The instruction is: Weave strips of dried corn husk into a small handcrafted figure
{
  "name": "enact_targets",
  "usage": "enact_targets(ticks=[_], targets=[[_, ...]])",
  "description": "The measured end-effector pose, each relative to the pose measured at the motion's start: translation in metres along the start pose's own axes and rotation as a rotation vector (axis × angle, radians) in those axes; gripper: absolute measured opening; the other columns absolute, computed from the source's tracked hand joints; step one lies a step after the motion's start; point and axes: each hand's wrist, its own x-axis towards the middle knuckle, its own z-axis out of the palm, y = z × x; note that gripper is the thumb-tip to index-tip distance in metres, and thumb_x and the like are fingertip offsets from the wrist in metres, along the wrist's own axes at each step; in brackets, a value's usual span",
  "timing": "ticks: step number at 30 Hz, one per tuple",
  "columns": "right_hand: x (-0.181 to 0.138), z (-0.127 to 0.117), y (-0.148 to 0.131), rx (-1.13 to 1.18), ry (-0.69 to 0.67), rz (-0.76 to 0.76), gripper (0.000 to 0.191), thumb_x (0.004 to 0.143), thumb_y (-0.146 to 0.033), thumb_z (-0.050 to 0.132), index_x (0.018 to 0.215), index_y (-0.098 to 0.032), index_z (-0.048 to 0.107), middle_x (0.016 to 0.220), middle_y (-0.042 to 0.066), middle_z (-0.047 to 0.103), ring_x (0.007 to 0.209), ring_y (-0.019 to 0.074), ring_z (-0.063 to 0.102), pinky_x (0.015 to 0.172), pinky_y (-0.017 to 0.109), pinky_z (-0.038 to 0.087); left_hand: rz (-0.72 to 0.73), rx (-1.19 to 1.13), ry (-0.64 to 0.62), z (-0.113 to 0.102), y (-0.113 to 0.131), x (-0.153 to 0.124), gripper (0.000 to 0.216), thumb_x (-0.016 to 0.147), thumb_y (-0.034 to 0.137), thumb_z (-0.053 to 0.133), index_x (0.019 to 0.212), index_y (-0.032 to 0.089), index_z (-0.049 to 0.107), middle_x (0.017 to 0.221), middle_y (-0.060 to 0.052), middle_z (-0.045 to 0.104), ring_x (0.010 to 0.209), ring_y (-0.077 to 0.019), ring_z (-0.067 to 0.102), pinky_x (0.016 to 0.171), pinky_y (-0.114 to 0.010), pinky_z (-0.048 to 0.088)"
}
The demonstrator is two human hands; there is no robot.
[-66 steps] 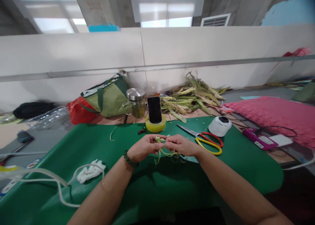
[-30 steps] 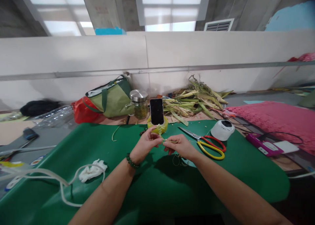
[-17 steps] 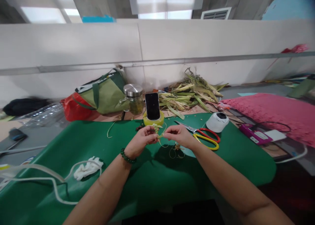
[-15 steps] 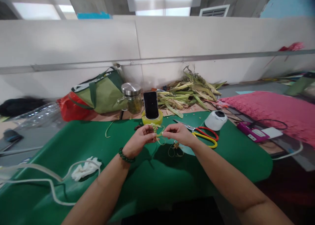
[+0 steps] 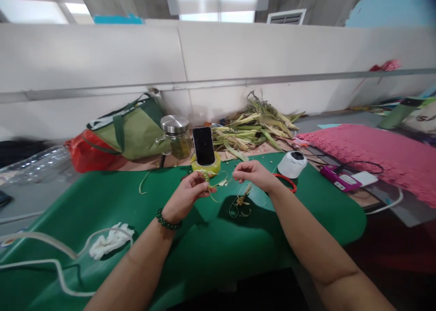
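My left hand (image 5: 187, 194), with a green bead bracelet (image 5: 167, 220) at the wrist, pinches a small woven piece of pale green husk (image 5: 205, 175). Loose thin strands (image 5: 221, 183) stick out of it to the right. My right hand (image 5: 252, 175) is closed in a pinch just right of those strands; whatever lies between its fingertips is too fine to make out. Below it on the green mat (image 5: 211, 256) lie tan husk scraps (image 5: 242, 201). The scissors' red handle (image 5: 288, 182) shows behind my right wrist, the rest hidden by my arm.
A phone (image 5: 203, 145) leans on a yellow tape roll (image 5: 214, 165) beyond my hands. Behind stand a glass mug (image 5: 179, 145), a green bag (image 5: 139, 138) and a heap of husks (image 5: 259, 125). A white device (image 5: 292, 165) sits right, crumpled tissue (image 5: 112, 242) left.
My right hand has moved away from my left, widening the gap between them. It now covers most of the scissors. The loose strands spread out more, and the view has shifted slightly right.
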Motion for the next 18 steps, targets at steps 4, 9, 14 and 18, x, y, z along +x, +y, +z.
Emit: enact_targets(ticks=[4,9,14,18], targets=[[0.003,0.006,0.006,0.075,0.100,0.068,0.044,0.067,-0.060,0.065,0.072,-0.016,0.066,0.071,0.002,0.064,0.065,0.0108,0.057,0.062,0.024,0.045,0.029,0.011,0.030,0.006,-0.004,0.000,0.028,0.065,0.027,0.071,0.082,0.018,0.052,0.072,0.005,0.053,0.068,-0.0135,0.065,0.063,-0.023,0.047],[0.002,0.026,0.010,0.045,-0.086,0.132,0.045,0.066,-0.058,0.067,0.078,-0.015,0.064,0.071,0.002,0.063,0.064,0.0104,0.054,0.061,0.024,0.041,0.048,0.031,0.027,0.015,-0.014,0.004,0.034,0.063,0.029,0.074,0.085,0.017,0.052,0.076,0.004,0.054,0.065,-0.0140,0.065,0.062,-0.026,0.049],[0.000,0.039,0.011,0.034,-0.168,0.116,0.038,0.061,-0.047,0.074,0.064,-0.014,0.054,0.058,-0.005,0.050,0.054,0.0072,0.043,0.053,0.022,0.032,0.047,0.007,-0.027,0.019,-0.024,0.009,0.050,0.057,0.031,0.080,0.094,0.018,0.049,0.075,0.004,0.056,0.065,-0.0168,0.066,0.064,-0.030,0.051],[0.000,0.041,0.013,0.055,-0.144,0.129,0.032,0.059,-0.037,0.074,0.059,-0.015,0.051,0.055,-0.006,0.047,0.053,0.0068,0.041,0.051,0.022,0.030,0.069,-0.022,-0.071,0.021,-0.027,0.009,0.057,0.055,0.027,0.082,0.098,0.019,0.046,0.072,0.005,0.057,0.066,-0.0170,0.066,0.068,-0.032,0.052]])
